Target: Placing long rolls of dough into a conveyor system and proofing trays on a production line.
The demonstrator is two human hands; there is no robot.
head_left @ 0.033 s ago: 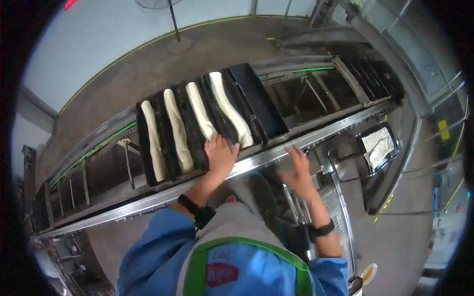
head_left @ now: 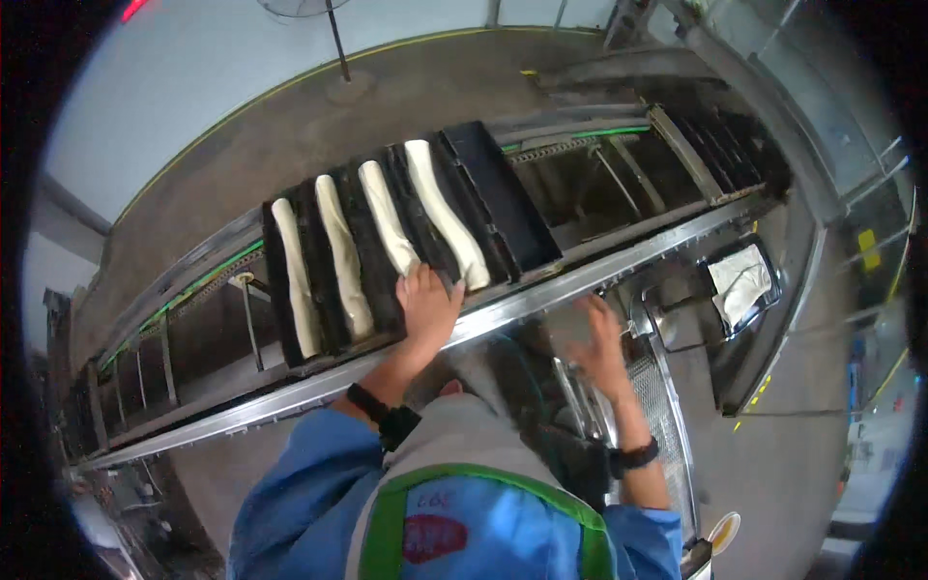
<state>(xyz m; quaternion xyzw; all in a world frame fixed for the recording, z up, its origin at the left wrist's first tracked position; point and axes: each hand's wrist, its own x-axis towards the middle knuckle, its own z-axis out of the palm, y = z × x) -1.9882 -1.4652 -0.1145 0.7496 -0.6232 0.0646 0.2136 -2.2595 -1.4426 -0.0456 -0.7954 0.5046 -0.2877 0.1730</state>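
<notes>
Several long, pale dough strips lie lengthwise in the channels of a black multi-row baking pan. My left hand [head_left: 427, 304] rests at the pan's near edge, its fingers stretched over the near end of the third dough strip [head_left: 389, 215] and its thumb spread toward the rightmost strip [head_left: 445, 213]. Further left lie two more, the second strip [head_left: 342, 256] and the leftmost strip [head_left: 297, 275]. My right hand [head_left: 601, 353], slightly blurred, hangs in the air on the near side of the metal rail, fingers apart with nothing in them.
A chain conveyor [head_left: 580, 179] runs beneath the pan, with a shiny metal rail [head_left: 522, 307] along its near side. The pan's rightmost channel [head_left: 503, 198] is bare black. At right, a dark tray [head_left: 768, 280] holds a white cloth-like sheet [head_left: 739, 285]. A stand fan [head_left: 340, 43] is beyond the conveyor.
My right hand has moved slightly right and down, away from the rail. My left hand stays at the third strip's end. The pan sits slightly further left in view.
</notes>
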